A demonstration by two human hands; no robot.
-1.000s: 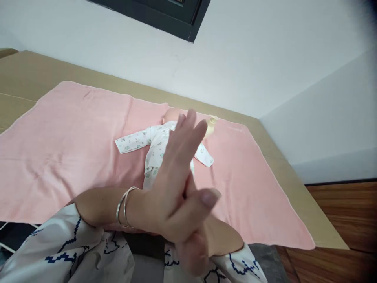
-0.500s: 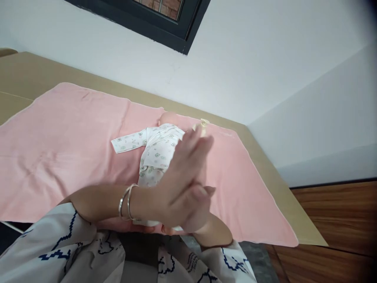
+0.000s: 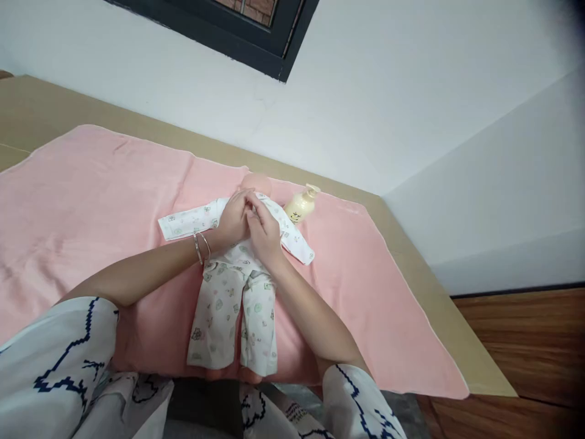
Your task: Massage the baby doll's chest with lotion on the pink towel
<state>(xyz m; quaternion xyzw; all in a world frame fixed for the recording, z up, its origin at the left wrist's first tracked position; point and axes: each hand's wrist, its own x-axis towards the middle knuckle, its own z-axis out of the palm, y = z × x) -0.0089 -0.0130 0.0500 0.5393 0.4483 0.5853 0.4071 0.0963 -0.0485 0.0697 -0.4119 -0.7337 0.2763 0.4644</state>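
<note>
A baby doll (image 3: 256, 182) in a white printed sleepsuit (image 3: 233, 292) lies on its back on a pink towel (image 3: 86, 195). Both my hands rest on its chest near the neck. My left hand (image 3: 233, 221), with two bangles on the wrist, has its fingers curled on the sleepsuit's front. My right hand (image 3: 264, 228) lies beside it, fingers pinched at the same spot on the fabric. A small cream pump bottle (image 3: 300, 205) lies on the towel just right of the doll's head.
The towel covers a tan table (image 3: 429, 256) set against a white wall. A dark window frame (image 3: 256, 30) is above. Wooden floor (image 3: 525, 353) shows at the right. My patterned sleeves fill the bottom edge.
My hands were pressed and rubbing together above the doll. They have since parted and dropped onto the doll's chest, taking hold of the sleepsuit. The view shifted slightly.
</note>
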